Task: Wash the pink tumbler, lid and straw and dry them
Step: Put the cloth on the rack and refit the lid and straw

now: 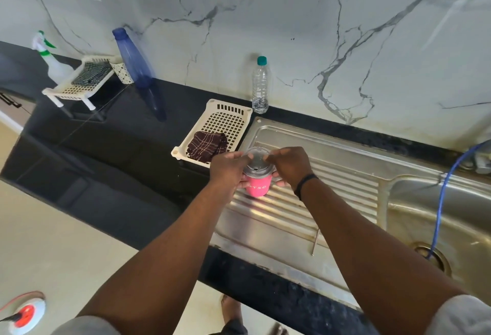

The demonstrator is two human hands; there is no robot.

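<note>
Both hands meet over the ribbed steel drainboard (pixel 305 217); the left hand (pixel 228 168) and the right hand (pixel 289 164) grip the pink tumbler (pixel 257 187) from either side, fingers reaching onto its clear lid (pixel 257 162); a metal straw (pixel 315 241) lies on the drainboard nearer the person; a cream basket (pixel 228 116) with a dark checked cloth (pixel 207 146) sits on the black tabletop (pixel 106 143) just left of the sink; a clear water bottle (pixel 260 86) stands behind it; a blue hose (pixel 441 201) runs into the basin.
</note>
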